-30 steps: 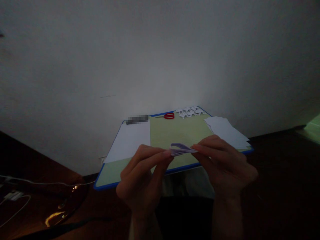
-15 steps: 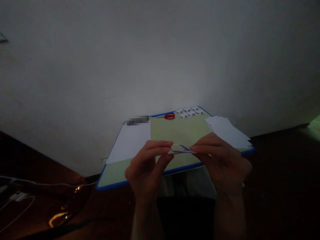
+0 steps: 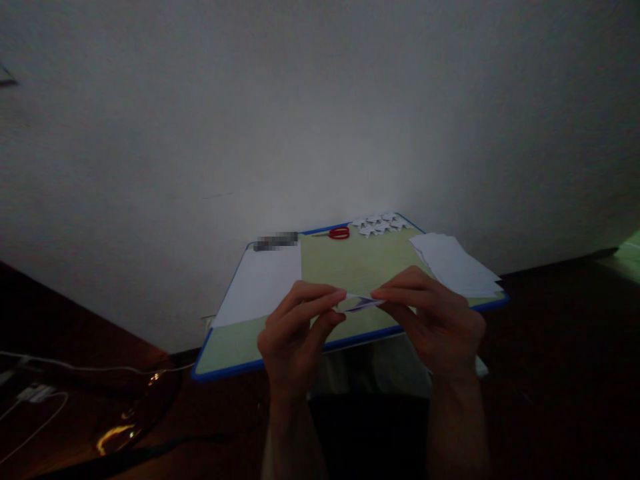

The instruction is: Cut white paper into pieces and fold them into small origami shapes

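Note:
Between my two hands, above the near edge of the table, is a small folded piece of white paper [image 3: 359, 304]. My left hand [image 3: 300, 327] pinches its left end between thumb and fingers. At the other end, my right hand [image 3: 433, 320] grips the paper the same way. A narrow gap shows between the paper's layers, with a purplish shade inside. The fingertips cover both ends of it.
The small table [image 3: 360, 260] has a blue rim and stands against a wall. On it lie red-handled scissors [image 3: 339, 233], several folded paper shapes [image 3: 381, 224], a stack of white sheets [image 3: 455, 263] at right and a white sheet [image 3: 265, 283] at left.
My right hand has shifted slightly left, bringing the hands closer. The rounded opening in the folded paper has flattened into a narrower gap.

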`<move>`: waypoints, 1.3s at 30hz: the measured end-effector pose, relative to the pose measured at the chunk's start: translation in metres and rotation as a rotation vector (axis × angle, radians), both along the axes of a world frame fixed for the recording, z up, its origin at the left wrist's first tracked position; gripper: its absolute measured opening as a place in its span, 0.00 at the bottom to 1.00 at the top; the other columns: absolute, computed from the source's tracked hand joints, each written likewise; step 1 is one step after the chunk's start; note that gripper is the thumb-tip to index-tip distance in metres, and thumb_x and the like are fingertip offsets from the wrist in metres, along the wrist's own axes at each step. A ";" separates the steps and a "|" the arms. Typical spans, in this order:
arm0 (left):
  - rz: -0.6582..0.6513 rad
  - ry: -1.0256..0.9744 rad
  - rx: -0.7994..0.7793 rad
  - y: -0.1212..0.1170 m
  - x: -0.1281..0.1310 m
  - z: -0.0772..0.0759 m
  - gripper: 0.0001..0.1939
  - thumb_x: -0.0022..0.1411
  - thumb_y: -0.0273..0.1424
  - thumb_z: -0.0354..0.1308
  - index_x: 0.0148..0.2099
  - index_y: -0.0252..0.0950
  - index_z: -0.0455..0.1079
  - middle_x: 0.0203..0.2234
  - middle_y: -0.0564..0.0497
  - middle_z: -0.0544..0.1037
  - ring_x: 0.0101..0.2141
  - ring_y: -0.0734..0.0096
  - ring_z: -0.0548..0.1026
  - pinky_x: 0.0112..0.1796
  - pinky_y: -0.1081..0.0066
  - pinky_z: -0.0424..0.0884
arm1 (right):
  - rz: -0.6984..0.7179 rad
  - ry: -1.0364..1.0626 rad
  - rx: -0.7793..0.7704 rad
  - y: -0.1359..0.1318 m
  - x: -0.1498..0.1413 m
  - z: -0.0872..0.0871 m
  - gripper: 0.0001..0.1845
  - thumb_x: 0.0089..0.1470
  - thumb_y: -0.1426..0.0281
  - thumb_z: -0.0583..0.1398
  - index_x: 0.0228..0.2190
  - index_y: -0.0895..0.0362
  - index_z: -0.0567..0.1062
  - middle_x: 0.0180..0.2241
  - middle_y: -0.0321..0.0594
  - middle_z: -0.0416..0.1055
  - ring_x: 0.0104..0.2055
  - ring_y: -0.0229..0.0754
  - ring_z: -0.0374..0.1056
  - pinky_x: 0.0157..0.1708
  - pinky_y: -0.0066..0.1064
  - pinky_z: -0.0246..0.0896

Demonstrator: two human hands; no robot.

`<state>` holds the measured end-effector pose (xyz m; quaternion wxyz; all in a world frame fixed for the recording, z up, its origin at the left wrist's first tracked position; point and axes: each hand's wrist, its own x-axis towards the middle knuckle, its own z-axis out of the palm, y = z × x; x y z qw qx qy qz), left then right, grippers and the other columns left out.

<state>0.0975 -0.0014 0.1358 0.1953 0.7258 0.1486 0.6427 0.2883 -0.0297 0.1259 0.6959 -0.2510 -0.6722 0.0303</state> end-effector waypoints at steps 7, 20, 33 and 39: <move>0.066 0.016 0.070 0.001 -0.001 0.000 0.20 0.63 0.19 0.69 0.54 0.44 0.81 0.40 0.51 0.83 0.39 0.70 0.79 0.38 0.70 0.76 | -0.015 0.000 -0.007 0.001 -0.003 0.000 0.21 0.58 0.83 0.67 0.48 0.48 0.83 0.37 0.36 0.80 0.36 0.41 0.76 0.32 0.34 0.72; 0.033 0.049 0.014 -0.006 -0.001 -0.001 0.24 0.60 0.22 0.73 0.57 0.42 0.78 0.37 0.52 0.81 0.35 0.72 0.76 0.33 0.71 0.74 | -0.007 -0.084 -0.011 -0.002 -0.001 0.001 0.16 0.60 0.81 0.66 0.45 0.50 0.82 0.37 0.37 0.80 0.36 0.41 0.76 0.33 0.34 0.72; 0.030 -0.054 0.099 -0.007 0.006 0.006 0.10 0.60 0.25 0.74 0.44 0.41 0.82 0.33 0.53 0.82 0.33 0.70 0.76 0.32 0.67 0.72 | 0.002 -0.062 0.030 -0.006 -0.001 0.002 0.16 0.59 0.82 0.66 0.45 0.52 0.82 0.37 0.36 0.80 0.37 0.41 0.76 0.34 0.34 0.73; 0.041 -0.064 0.085 -0.005 0.005 0.004 0.10 0.61 0.25 0.73 0.44 0.42 0.83 0.34 0.53 0.83 0.34 0.69 0.77 0.34 0.65 0.73 | -0.008 -0.064 0.034 -0.008 -0.002 0.004 0.17 0.59 0.83 0.66 0.45 0.52 0.82 0.37 0.36 0.80 0.37 0.40 0.76 0.34 0.34 0.74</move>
